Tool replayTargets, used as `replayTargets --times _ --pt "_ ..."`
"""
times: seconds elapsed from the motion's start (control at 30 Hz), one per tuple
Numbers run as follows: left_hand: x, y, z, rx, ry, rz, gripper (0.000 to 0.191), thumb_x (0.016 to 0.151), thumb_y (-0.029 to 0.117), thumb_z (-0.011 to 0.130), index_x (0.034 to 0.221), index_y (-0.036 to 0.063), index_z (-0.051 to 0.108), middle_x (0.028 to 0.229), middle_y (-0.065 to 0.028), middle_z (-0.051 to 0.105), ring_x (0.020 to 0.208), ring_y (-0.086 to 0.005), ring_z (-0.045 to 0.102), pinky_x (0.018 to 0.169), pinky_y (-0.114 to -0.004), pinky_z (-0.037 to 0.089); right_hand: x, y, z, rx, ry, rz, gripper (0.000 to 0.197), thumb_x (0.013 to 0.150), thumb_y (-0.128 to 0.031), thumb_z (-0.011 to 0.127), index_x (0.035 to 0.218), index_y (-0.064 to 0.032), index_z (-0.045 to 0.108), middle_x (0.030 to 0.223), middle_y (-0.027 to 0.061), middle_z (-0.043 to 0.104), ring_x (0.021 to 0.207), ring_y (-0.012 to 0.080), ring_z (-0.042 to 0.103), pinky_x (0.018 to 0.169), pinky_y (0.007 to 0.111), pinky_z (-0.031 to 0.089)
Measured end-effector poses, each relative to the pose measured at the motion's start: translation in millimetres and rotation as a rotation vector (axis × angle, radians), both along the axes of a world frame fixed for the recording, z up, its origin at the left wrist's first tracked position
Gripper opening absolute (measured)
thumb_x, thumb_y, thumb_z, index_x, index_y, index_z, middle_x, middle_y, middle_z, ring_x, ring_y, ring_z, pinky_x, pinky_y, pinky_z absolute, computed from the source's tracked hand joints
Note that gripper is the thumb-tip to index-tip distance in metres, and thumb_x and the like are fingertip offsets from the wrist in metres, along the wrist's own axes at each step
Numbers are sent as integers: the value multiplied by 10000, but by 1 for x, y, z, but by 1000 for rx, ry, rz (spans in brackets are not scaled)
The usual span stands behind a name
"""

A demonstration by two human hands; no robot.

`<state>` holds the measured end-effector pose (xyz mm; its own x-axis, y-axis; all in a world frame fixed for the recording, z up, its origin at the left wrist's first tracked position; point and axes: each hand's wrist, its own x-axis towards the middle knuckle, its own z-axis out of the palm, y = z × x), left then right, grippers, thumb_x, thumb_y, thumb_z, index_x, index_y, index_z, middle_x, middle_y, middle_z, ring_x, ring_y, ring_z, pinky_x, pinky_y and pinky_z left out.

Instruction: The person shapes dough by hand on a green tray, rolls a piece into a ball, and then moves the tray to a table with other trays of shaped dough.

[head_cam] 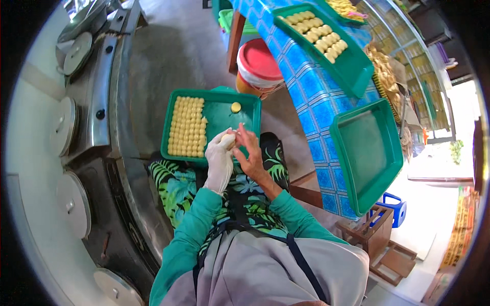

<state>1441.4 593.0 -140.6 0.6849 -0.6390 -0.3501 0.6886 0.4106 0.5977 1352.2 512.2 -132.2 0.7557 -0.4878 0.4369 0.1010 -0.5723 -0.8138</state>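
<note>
My left hand (220, 160), in a white glove, is closed around a pale yellow dough piece (228, 141) over the near edge of a green plastic tray (229, 93). Beside it my bare right hand (249, 153) has its fingers spread, fingertips close to the dough; contact is hard to make out. Rows of small yellow dough balls (187, 128) fill the tray's left part. One round yellow piece (236, 107) lies apart at the upper right of the tray. The tray rests at my knees.
To the right, a table with a blue checked cloth (312, 126) bears a green tray (356, 76) of shaped dough and another green tray (367, 153). Beneath its edge stands a red-lidded bucket (260, 59). A metal stove (103, 95) with round lids runs along the left. A wooden stool (377, 233) is lower right.
</note>
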Motion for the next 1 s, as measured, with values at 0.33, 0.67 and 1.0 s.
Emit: replayTargets --times 0.33,0.67,1.0 --pt "-11 -10 13 -69 11 107 377 989 141 542 1311 -53 526 1238 -134 608 1065 -177 610 925 -301 487 10 17 3 449 114 -292 299 921 -107 653 1180 44 660 954 103 721 880 203 690 726 288 551" --pt "-25 14 77 145 -346 -260 269 996 181 533 989 -41 686 975 -67 687 932 -125 610 883 -275 449 -51 -23 73 1131 226 -57 242 893 -104 688 1086 41 680 921 111 704 695 160 673 553 266 532" --pt "3 4 146 -321 -340 -610 594 1031 418 339 1327 -64 522 1387 -200 532 1306 -281 491 1082 -403 364 -99 -96 265 720 149 66 320 915 -140 665 1177 43 642 998 136 702 840 181 692 656 283 573"
